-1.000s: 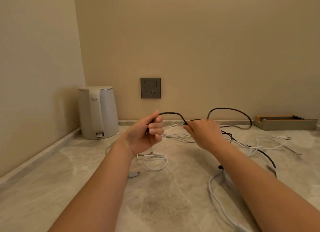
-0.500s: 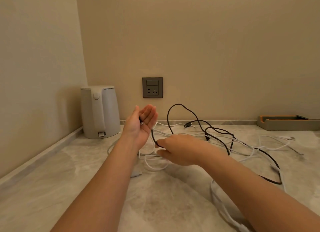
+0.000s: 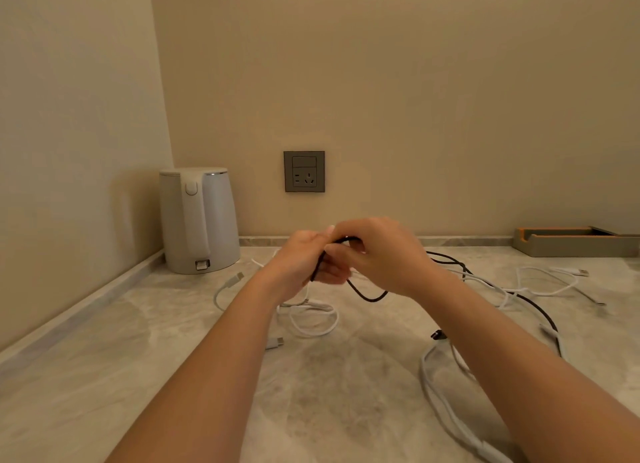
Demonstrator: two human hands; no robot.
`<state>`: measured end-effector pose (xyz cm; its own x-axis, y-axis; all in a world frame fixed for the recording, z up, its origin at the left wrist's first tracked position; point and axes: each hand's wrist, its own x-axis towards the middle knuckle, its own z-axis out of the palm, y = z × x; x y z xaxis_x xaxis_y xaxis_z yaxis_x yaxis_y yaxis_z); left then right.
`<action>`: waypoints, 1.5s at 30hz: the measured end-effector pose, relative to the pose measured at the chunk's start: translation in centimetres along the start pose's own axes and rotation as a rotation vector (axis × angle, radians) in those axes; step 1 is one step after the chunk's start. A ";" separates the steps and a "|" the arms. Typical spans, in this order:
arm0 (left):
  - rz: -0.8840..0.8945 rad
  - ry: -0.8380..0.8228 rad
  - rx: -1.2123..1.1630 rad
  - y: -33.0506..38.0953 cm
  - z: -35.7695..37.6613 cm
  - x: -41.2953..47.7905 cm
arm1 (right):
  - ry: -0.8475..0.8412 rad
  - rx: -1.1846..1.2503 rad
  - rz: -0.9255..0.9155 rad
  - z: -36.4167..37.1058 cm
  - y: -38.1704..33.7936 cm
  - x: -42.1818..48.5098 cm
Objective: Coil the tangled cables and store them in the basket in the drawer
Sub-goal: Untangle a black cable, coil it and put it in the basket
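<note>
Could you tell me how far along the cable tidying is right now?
Early on. Nothing looks finished: no coiled cable is visible, and no basket or drawer is in view. In hand: the left hand and right hand both grip the black cable, a loop hanging below them. To do: the white cables lie loose on the countertop.

Countertop (image 3: 104, 376) front-left lies open; white cables (image 3: 311, 306) (loose loops) sprawl centre and right, kettle (image 3: 199, 220) back-left.

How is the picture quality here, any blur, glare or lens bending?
Head view: warm, dim light. The left hand and right hand look slightly motion-blurred around the black cable. The wide lens bends the wall corner. The countertop shows soft sheen, no harsh glare. The kettle casts a faint shadow leftward.
</note>
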<state>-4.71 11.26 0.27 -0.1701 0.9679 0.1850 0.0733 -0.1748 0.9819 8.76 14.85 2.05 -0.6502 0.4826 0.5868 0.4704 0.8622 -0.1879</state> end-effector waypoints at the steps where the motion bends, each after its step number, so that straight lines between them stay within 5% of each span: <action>1: -0.028 -0.056 0.020 0.0 0.2 -0.2 | 0.028 -0.019 0.012 0.0 0.3 0.0; 14: -0.261 -0.567 -0.301 0.3 0.0 -0.2 | 0.010 0.799 0.138 1.0 3.4 0.8; 23: -0.113 -0.509 -0.512 0.6 0.7 -0.4 | -0.004 1.181 0.362 4.2 2.9 1.1; 28: -0.045 -0.332 -0.820 1.1 -0.3 0.2 | -0.266 1.021 0.446 5.9 3.0 0.7; 32: 0.023 -0.133 -0.987 1.3 -1.1 0.3 | -0.334 0.901 0.340 5.4 2.6 0.2; 39: 0.119 0.101 -1.131 1.3 -2.2 0.6 | -0.198 0.003 0.083 4.3 3.2 0.2; 45: 0.147 0.272 -1.172 0.7 -3.3 1.3 | -0.300 -0.317 -0.087 3.5 0.3 -0.3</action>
<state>-8.10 11.76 1.36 -0.4462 0.8802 0.1617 -0.8012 -0.4734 0.3661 7.02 15.54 -0.95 -0.8175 0.4741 0.3269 0.5358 0.8343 0.1298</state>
